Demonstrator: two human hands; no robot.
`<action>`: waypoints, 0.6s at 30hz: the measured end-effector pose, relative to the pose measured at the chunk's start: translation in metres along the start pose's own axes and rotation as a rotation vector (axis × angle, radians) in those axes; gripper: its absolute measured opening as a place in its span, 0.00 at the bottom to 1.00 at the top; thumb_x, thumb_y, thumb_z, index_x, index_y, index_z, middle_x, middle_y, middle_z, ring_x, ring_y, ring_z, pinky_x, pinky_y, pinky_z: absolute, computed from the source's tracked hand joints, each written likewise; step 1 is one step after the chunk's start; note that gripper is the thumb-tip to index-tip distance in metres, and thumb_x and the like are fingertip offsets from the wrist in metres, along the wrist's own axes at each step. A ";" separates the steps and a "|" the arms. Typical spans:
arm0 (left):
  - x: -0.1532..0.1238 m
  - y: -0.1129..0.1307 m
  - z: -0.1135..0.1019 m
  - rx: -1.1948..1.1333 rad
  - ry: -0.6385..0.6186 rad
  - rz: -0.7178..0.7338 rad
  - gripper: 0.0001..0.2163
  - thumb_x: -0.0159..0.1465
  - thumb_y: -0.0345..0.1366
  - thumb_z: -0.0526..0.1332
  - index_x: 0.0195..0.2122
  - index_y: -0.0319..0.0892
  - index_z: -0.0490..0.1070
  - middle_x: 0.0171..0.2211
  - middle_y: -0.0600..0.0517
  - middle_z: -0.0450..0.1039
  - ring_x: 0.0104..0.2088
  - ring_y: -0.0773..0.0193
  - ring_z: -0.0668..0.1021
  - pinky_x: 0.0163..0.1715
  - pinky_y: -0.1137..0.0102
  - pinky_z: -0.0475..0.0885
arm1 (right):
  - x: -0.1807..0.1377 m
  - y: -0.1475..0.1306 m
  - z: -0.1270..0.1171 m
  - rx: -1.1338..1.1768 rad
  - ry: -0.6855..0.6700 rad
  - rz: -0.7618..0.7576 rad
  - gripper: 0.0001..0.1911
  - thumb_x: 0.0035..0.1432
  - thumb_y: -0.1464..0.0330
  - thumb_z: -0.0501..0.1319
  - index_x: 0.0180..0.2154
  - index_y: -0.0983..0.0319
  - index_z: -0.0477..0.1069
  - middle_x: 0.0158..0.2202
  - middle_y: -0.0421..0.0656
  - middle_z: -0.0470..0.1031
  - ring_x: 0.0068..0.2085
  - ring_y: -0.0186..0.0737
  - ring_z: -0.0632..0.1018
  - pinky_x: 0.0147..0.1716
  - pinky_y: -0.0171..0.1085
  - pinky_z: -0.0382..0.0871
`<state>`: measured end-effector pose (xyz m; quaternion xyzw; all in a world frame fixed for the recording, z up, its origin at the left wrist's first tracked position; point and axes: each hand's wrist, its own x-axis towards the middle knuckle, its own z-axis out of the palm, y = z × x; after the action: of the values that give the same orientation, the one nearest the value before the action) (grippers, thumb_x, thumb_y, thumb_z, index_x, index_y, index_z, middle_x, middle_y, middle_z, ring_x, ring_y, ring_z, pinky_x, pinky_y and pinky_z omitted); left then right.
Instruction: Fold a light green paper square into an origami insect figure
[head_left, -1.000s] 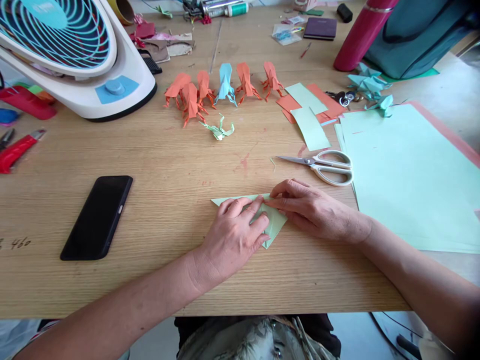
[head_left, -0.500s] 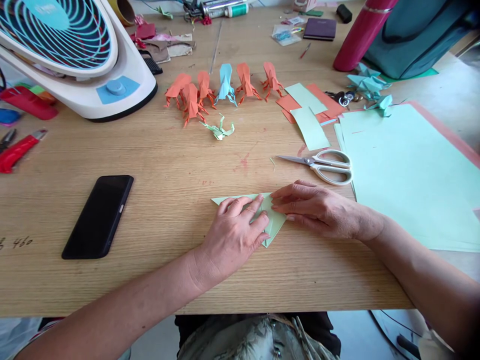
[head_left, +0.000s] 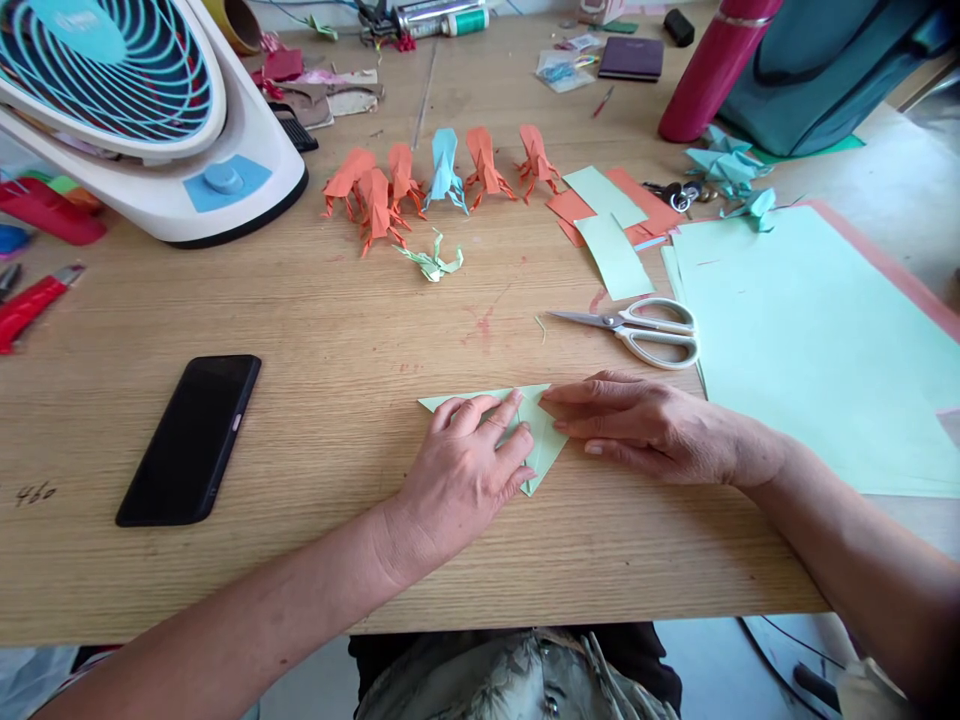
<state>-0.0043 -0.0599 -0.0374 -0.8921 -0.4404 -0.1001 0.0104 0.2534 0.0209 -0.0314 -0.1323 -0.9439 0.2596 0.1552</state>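
Observation:
A folded piece of pale green paper (head_left: 546,440) lies flat on the wooden table, a long edge at the top and a point toward me. My left hand (head_left: 469,465) rests on it with fingers spread, pressing it down and covering much of its left half. At the paper's upper right edge, my right hand (head_left: 637,425) lies with fingers stretched out, the tips touching the sheet. Its thumb is tucked beneath and partly hidden. Just beyond the right hand are scissors (head_left: 637,330) with white handles, blades pointing left.
Several orange origami figures (head_left: 484,165), a blue one (head_left: 445,170) and a small green one (head_left: 432,262) stand farther back. Large green sheets (head_left: 817,350) lie at right, cut paper strips (head_left: 615,255) beside them. A phone (head_left: 191,440) and a fan (head_left: 225,180) are at left.
My right hand has shifted slightly right and down, its fingers a little straighter along the paper's edge. My left hand stays on the paper. The whole view has moved slightly.

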 end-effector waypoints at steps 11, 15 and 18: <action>0.001 -0.002 -0.001 -0.010 0.049 0.038 0.11 0.69 0.41 0.60 0.46 0.40 0.74 0.59 0.42 0.73 0.52 0.47 0.75 0.49 0.52 0.70 | -0.005 -0.014 -0.009 -0.025 -0.043 0.057 0.15 0.69 0.72 0.55 0.53 0.66 0.74 0.64 0.56 0.67 0.65 0.48 0.69 0.63 0.50 0.67; 0.006 -0.001 0.002 0.009 0.164 0.035 0.10 0.71 0.40 0.57 0.40 0.40 0.74 0.54 0.42 0.76 0.48 0.48 0.76 0.47 0.52 0.70 | -0.004 -0.018 -0.012 -0.016 -0.034 0.047 0.14 0.70 0.71 0.54 0.47 0.67 0.77 0.61 0.57 0.70 0.59 0.47 0.74 0.61 0.49 0.68; 0.009 0.000 0.006 0.033 0.205 0.049 0.08 0.70 0.36 0.58 0.36 0.40 0.72 0.51 0.43 0.78 0.46 0.49 0.76 0.47 0.53 0.70 | -0.003 -0.016 -0.012 -0.041 0.040 0.048 0.14 0.70 0.71 0.54 0.47 0.68 0.76 0.55 0.57 0.76 0.54 0.46 0.77 0.55 0.46 0.72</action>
<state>0.0020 -0.0518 -0.0414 -0.8875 -0.4164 -0.1835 0.0726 0.2575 0.0121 -0.0142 -0.1634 -0.9423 0.2411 0.1650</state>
